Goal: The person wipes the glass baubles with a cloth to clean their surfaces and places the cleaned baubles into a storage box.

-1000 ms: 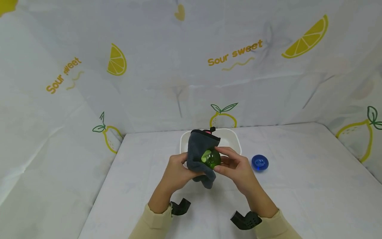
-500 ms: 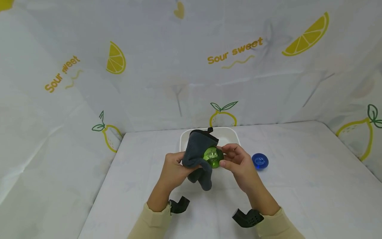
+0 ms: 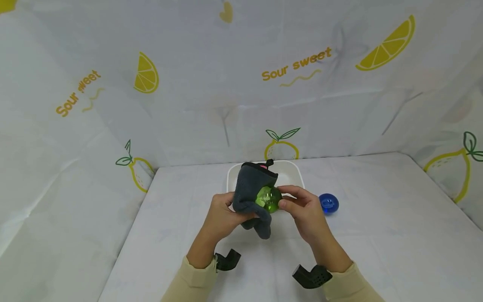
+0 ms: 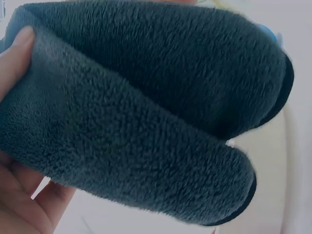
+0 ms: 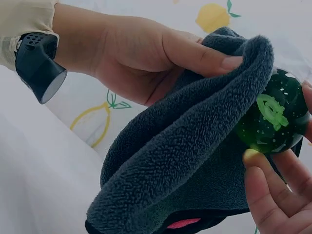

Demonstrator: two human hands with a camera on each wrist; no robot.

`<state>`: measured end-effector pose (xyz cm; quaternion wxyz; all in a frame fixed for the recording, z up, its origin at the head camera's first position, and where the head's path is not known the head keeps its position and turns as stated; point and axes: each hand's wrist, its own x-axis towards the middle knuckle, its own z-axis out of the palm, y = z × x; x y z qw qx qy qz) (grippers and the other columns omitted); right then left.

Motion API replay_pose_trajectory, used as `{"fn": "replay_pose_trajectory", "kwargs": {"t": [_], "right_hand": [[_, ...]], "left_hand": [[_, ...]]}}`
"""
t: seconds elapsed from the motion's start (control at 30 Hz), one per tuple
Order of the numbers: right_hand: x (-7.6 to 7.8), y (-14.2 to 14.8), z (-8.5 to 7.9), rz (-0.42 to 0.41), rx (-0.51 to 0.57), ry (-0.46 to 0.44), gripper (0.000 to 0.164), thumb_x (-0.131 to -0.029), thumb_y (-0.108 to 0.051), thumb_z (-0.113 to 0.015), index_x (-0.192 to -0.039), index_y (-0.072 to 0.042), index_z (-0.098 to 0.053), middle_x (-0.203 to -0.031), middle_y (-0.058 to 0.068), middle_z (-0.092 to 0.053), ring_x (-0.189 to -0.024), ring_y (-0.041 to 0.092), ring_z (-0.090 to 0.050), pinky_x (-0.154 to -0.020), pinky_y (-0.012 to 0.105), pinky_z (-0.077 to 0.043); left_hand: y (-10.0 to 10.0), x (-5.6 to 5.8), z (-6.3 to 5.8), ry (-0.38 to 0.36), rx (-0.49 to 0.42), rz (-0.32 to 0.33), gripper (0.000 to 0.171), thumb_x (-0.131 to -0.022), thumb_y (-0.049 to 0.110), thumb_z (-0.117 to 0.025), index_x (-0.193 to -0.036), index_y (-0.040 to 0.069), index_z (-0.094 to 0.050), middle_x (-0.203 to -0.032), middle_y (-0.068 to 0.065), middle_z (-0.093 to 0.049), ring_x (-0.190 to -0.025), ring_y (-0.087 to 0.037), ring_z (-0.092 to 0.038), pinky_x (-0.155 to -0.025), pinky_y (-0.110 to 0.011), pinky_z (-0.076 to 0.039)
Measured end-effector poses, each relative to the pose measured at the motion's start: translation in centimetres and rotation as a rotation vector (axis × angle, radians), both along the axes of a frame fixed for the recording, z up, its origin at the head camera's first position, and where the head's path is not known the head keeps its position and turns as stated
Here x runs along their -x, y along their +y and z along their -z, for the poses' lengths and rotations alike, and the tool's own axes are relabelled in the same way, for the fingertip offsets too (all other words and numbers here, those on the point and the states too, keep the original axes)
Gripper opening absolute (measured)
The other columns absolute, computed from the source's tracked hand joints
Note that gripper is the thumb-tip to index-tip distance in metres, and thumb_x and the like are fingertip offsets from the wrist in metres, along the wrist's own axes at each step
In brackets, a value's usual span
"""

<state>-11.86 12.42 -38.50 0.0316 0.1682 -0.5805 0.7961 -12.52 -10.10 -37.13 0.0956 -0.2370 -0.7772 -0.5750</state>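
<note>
My left hand (image 3: 222, 216) grips a folded dark grey plush cloth (image 3: 249, 188), thumb on the near side. The cloth has black edging and a small black loop at its top. Against the cloth's right side sits a green see-through ball (image 3: 269, 200). Fingertips and thumb of my right hand (image 3: 303, 212) pinch the ball from the right. In the right wrist view, tiny bubbles and a light green shape show in the ball (image 5: 275, 114), and the cloth (image 5: 190, 141) covers part of it. The cloth (image 4: 131, 122) hides the ball in the left wrist view.
Behind the hands stands a white tray (image 3: 292, 171), partly covered by the cloth. A blue see-through round piece (image 3: 329, 204) lies on the white-covered table (image 3: 388, 218), just right of my right hand. A lemon-printed sheet (image 3: 196, 84) hangs at the back.
The green ball has turned a little between cloth and fingers. My right fingers have shifted their hold on it. Cloth and left hand moved slightly left, then back a bit.
</note>
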Motion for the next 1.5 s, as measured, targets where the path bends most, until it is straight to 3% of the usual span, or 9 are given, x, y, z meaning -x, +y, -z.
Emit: {"fn": "replay_pose_trajectory", "kwargs": {"t": [0.17, 0.3, 0.43, 0.63, 0.8, 1.03, 1.17, 1.3, 1.5], "right_hand": [[0.02, 0.0, 0.2, -0.044, -0.072, 0.044, 0.035, -0.095, 0.003, -0.057, -0.114, -0.022, -0.073, -0.112, -0.007, -0.068, -0.096, 0.008, -0.065, -0.081, 0.023, -0.057], [-0.07, -0.19, 0.15, -0.013, -0.16, 0.045, 0.027, -0.098, -0.001, -0.056, -0.122, -0.003, -0.066, -0.113, -0.008, -0.067, -0.097, 0.008, -0.063, -0.08, 0.023, -0.057], [-0.07, -0.35, 0.07, 0.024, -0.207, 0.038, 0.027, -0.098, -0.003, -0.056, -0.121, 0.011, -0.055, -0.109, -0.004, -0.064, -0.091, 0.01, -0.063, -0.079, 0.025, -0.058], [-0.39, -0.21, 0.37, 0.018, -0.236, 0.072, 0.031, -0.096, -0.001, -0.059, -0.124, 0.011, -0.055, -0.112, -0.006, -0.065, -0.095, 0.01, -0.064, -0.081, 0.025, -0.057], [-0.53, -0.21, 0.35, -0.019, -0.257, 0.133, 0.048, -0.084, 0.007, -0.07, -0.129, 0.01, -0.055, -0.121, -0.008, -0.064, -0.103, 0.01, -0.066, -0.084, 0.025, -0.057], [-0.22, -0.53, 0.32, 0.002, -0.325, 0.235, 0.065, -0.075, 0.011, -0.078, -0.135, 0.004, -0.054, -0.133, 0.01, -0.05, -0.104, 0.013, -0.063, -0.088, 0.022, -0.055], [-0.26, -0.43, 0.07, 0.032, -0.33, 0.19, 0.068, -0.073, 0.011, -0.079, -0.136, 0.002, -0.054, -0.127, 0.012, -0.052, -0.102, 0.013, -0.065, -0.086, 0.022, -0.055], [-0.36, -0.28, -0.25, 0.045, -0.31, 0.067, 0.074, -0.074, 0.008, -0.08, -0.14, -0.002, -0.049, -0.122, 0.009, -0.056, -0.097, 0.014, -0.067, -0.081, 0.025, -0.058], [-0.47, -0.26, -0.57, 0.099, -0.276, -0.061, 0.058, -0.08, 0.002, -0.078, -0.131, 0.001, -0.05, -0.113, 0.004, -0.062, -0.089, 0.016, -0.068, -0.078, 0.028, -0.059]], "left_hand": [[-0.02, 0.01, 0.12, -0.047, 0.009, 0.069, 0.051, -0.067, 0.015, -0.092, -0.113, 0.016, -0.072, -0.103, 0.001, -0.075, -0.098, -0.013, -0.069, -0.087, -0.034, -0.056], [0.05, 0.06, 0.2, -0.067, 0.016, 0.101, 0.057, -0.066, 0.019, -0.093, -0.118, 0.021, -0.069, -0.108, 0.005, -0.073, -0.104, -0.012, -0.067, -0.092, -0.036, -0.054], [0.12, 0.09, 0.32, -0.033, 0.023, 0.065, 0.053, -0.066, 0.018, -0.093, -0.114, 0.019, -0.071, -0.105, 0.004, -0.074, -0.1, -0.012, -0.068, -0.088, -0.034, -0.055], [-0.05, 0.05, 0.62, 0.011, -0.012, 0.011, 0.032, -0.068, 0.016, -0.091, -0.096, 0.009, -0.076, -0.089, -0.004, -0.076, -0.084, -0.012, -0.07, -0.074, -0.032, -0.057], [-0.41, 0.12, 0.67, 0.027, -0.065, -0.003, 0.023, -0.071, 0.01, -0.088, -0.09, 0.004, -0.076, -0.083, -0.01, -0.076, -0.076, -0.011, -0.069, -0.066, -0.032, -0.057], [-0.49, 0.24, 0.28, 0.03, -0.067, 0.007, 0.024, -0.074, 0.01, -0.086, -0.094, 0.003, -0.076, -0.086, -0.011, -0.076, -0.079, -0.012, -0.07, -0.068, -0.032, -0.058], [-0.37, 0.3, 0.18, -0.018, -0.057, 0.028, 0.029, -0.073, 0.013, -0.088, -0.099, 0.008, -0.076, -0.09, -0.006, -0.076, -0.084, -0.014, -0.071, -0.073, -0.033, -0.058], [-0.3, 0.27, 0.19, -0.065, -0.031, 0.039, 0.032, -0.072, 0.015, -0.089, -0.102, 0.012, -0.075, -0.093, -0.002, -0.076, -0.087, -0.014, -0.07, -0.076, -0.033, -0.058], [-0.08, 0.22, 0.32, -0.092, 0.011, 0.065, 0.042, -0.073, 0.019, -0.089, -0.111, 0.018, -0.072, -0.102, 0.002, -0.075, -0.096, -0.013, -0.068, -0.082, -0.033, -0.057]]}}
